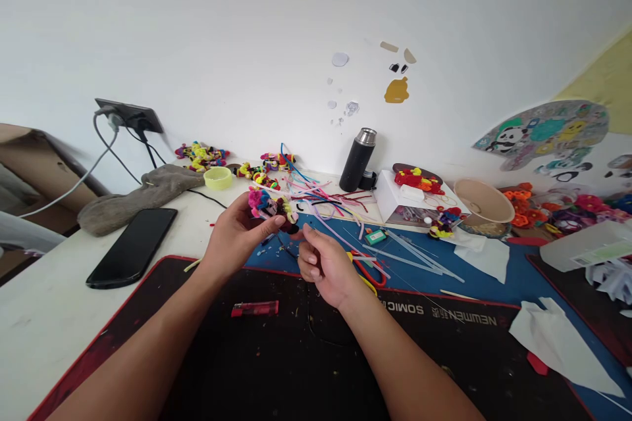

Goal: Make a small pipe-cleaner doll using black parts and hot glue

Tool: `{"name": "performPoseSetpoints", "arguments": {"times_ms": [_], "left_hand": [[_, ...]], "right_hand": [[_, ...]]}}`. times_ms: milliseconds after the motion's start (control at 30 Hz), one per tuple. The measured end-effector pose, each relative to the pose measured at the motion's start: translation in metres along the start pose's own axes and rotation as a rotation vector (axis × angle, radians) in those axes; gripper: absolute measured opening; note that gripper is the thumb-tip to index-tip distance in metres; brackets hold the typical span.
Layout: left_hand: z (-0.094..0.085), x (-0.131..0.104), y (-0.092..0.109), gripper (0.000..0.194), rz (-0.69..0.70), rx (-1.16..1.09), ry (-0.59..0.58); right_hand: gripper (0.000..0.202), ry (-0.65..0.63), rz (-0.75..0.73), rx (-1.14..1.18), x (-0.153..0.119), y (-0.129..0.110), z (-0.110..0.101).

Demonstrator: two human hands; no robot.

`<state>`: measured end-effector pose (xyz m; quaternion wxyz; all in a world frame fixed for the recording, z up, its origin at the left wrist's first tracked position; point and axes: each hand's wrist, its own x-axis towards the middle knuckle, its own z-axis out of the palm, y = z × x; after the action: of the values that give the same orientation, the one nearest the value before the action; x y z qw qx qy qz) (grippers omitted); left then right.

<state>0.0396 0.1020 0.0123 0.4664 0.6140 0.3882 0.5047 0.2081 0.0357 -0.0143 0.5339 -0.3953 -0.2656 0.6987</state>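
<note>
My left hand (240, 227) is closed around a small fuzzy pipe-cleaner doll (269, 206), held up above the desk. The doll has pink and blue at one end, with dark, yellow and white parts toward the other. Close by its dark lower end is my right hand (323, 263), its fingers curled and the thumb near the index finger. Whatever may lie between those fingertips is too small to make out. Below the hands, a red lighter (255, 308) lies on the black mat (237, 368). Scissors with red and yellow handles (368, 274) lie partly hidden behind my right hand.
Loose pipe cleaners (330, 200) and more dolls (202, 156) lie along the wall. A black flask (356, 161) stands beside a white box (395, 200). At left are a phone (132, 247) and a tape roll (218, 177); at right, a bowl (484, 200) and white paper (557, 339).
</note>
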Motion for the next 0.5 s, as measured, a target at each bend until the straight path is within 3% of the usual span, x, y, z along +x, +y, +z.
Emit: {"name": "performPoseSetpoints", "arguments": {"times_ms": [500], "left_hand": [[0.0017, -0.0007, -0.0010, 0.060, -0.029, 0.012, -0.022]], "right_hand": [[0.050, -0.004, -0.012, -0.008, -0.0004, 0.0016, -0.0002]]}}
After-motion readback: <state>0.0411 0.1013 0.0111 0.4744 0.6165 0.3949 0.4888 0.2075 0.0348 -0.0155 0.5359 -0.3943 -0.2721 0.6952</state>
